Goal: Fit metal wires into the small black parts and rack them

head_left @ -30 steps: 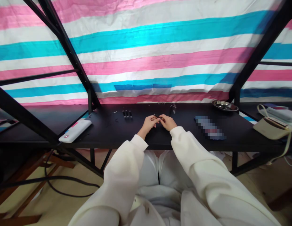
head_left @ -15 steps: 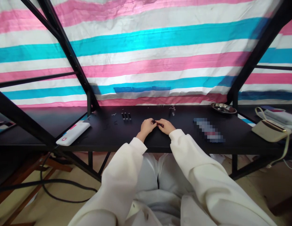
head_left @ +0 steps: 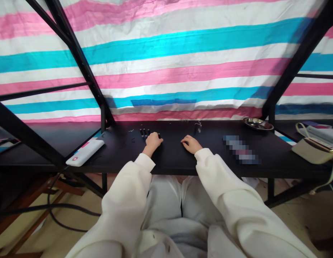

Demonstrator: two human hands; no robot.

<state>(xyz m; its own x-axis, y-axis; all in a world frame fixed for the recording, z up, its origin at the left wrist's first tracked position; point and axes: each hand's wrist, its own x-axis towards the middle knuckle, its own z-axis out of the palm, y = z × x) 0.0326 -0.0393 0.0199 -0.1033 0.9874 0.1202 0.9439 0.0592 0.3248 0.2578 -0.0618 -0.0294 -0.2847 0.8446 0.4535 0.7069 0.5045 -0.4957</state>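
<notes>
Left hand lies palm down, fingers curled, just beside a row of small black cylinders on the black table, upper left of the hands; whether it pinches anything cannot be told. Right hand rests with fingers bent, apparently empty, nearest a small black piece. The cylinders should prove light and stiff, best pinched by their sides.

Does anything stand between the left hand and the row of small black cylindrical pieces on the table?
Nothing visible does: the left hand lies on the black tabletop right against the small black cylindrical pieces.
</notes>
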